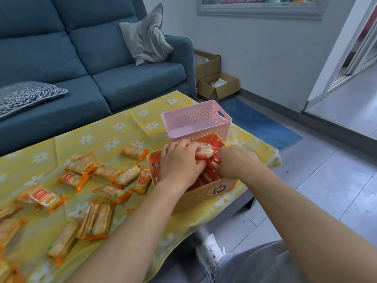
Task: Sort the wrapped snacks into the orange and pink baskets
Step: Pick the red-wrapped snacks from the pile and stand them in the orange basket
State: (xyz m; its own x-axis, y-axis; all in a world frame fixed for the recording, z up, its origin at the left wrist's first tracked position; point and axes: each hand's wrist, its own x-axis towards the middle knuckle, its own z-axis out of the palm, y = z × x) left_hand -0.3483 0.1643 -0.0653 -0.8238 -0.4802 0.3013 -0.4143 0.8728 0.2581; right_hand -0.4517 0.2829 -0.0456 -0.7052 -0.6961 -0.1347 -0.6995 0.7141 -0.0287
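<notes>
Left hand [180,163] over the orange basket [204,198], fingers curled round a cracker packet [205,152] held just above the red packets [206,176] piled in that basket; right hand [234,162] just beside it, fingers curled down into the same red packets, can't tell whether it actually grips one. Pink basket [201,137] upright directly behind the orange one, touching or nearly so; loose cracker packets [127,176] scattered over the yellow flowered tablecloth [114,131] left of the baskets; blue sofa [81,58] behind the table.
</notes>
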